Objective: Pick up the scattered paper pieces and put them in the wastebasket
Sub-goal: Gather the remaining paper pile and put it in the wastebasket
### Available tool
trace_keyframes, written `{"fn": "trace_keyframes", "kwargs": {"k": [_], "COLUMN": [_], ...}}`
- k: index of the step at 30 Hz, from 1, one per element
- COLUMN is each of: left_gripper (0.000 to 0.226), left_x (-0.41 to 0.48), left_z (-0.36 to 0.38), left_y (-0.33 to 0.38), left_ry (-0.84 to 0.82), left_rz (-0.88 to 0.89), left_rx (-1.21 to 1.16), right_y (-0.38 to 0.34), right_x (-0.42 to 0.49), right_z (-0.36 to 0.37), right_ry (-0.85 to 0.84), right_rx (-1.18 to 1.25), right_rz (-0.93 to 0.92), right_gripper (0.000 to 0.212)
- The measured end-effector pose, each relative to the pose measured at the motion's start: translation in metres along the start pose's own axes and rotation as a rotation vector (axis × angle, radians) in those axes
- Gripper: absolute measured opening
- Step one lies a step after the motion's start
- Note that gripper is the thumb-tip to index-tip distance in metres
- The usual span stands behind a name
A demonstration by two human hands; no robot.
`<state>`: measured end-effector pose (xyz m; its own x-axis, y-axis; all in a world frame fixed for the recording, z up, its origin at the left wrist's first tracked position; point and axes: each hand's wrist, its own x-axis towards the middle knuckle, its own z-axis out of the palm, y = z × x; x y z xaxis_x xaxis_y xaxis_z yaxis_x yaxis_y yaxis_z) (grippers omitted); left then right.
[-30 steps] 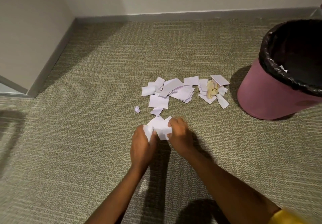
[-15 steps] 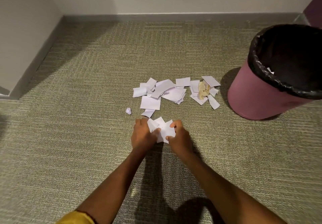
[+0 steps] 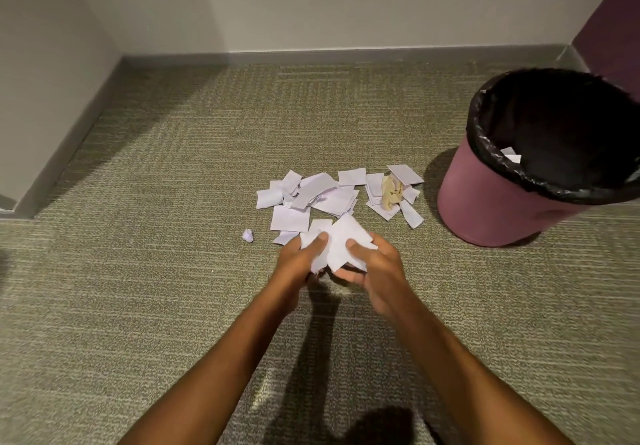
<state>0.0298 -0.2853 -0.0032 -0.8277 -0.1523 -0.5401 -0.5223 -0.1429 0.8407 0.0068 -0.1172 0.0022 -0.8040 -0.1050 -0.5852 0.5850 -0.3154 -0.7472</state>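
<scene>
A bunch of white paper pieces (image 3: 341, 243) is gripped between my left hand (image 3: 298, 262) and my right hand (image 3: 375, 271), lifted a little off the carpet. Just beyond them lies a scattered pile of several more paper pieces (image 3: 311, 198), with a crumpled tan scrap (image 3: 391, 193) among those on the right. A tiny crumpled paper ball (image 3: 248, 235) sits alone to the left. The pink wastebasket (image 3: 485, 209) with a black liner stands at the right, with a couple of paper pieces (image 3: 509, 154) inside near its rim.
The floor is green-grey carpet (image 3: 156, 288). A pale wall with a grey baseboard (image 3: 346, 56) runs along the back, and another wall (image 3: 41, 98) closes the left side. A purple panel (image 3: 613, 28) rises behind the wastebasket.
Both hands have gathered the paper bunch tighter and raised it off the carpet. The view has shifted, so the wastebasket sits further left in frame.
</scene>
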Motion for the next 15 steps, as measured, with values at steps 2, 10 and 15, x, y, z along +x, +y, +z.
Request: {"fn": "trace_keyframes", "kwargs": {"k": [2,10,15], "left_gripper": [0.043,0.058,0.064], "left_x": [-0.006,-0.028,-0.04], "left_z": [0.017,0.096,0.162], "left_y": [0.026,0.146,0.213], "left_ry": [-0.065,-0.256,-0.427], "left_rz": [-0.031,0.054,0.049], "left_rx": [-0.019,-0.131,-0.125], "right_y": [-0.026,-0.138,-0.203], "right_x": [-0.009,-0.056,-0.073], "right_z": [0.0,-0.009,-0.027], "right_ry": [0.002,-0.035,-0.01], "right_rx": [0.054,0.115,0.231], "right_rz": [-0.031,-0.342,-0.479], "right_gripper": [0.029,0.04,0.042]}}
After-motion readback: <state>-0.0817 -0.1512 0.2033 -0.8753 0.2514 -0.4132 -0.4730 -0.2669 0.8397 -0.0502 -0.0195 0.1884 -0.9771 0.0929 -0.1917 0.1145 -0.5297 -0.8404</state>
